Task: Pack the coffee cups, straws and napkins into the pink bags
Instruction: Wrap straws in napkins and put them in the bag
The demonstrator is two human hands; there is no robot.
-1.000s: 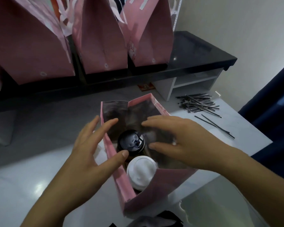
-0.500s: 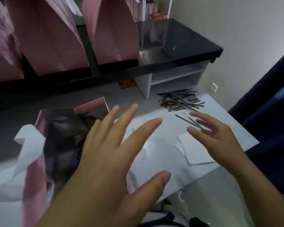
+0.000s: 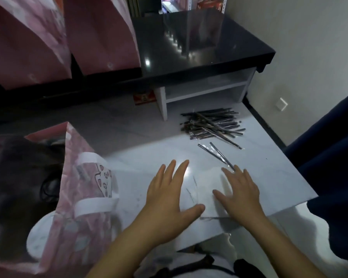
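The napkin step is judged to be in hand: both hands are spread flat over the napkins (image 3: 207, 189) lying on the white table (image 3: 269, 177), near its front edge. The left hand (image 3: 169, 195) is laid wide open, fingers fanned, thumb stretched out to the side; nothing is gripped, and whether the palm actually presses the paper cannot be told. The right hand (image 3: 239, 193) is likewise opened flat, fingers splayed over the far side of the napkins, its fingertips just beside two loose straws (image 3: 215, 154). Nothing is held there either.

The bag (image 3: 76, 197) is seen at the left, just beside the left hand, its mouth open and its white handle (image 3: 94, 205) hanging over the near side. Its inside is dark and blurred, so the cups cannot be made out. The main pile of straws (image 3: 211, 125) is heaped further back on the table, well apart from the bag. More pink bags (image 3: 100, 35) are stood on the black counter (image 3: 199, 57) behind.

For the next move, a napkin or two would need to be pinched off the stack, probably by one hand while the other steadies it, then carried left into the bag's mouth; thin paper is likely to come up in clumps
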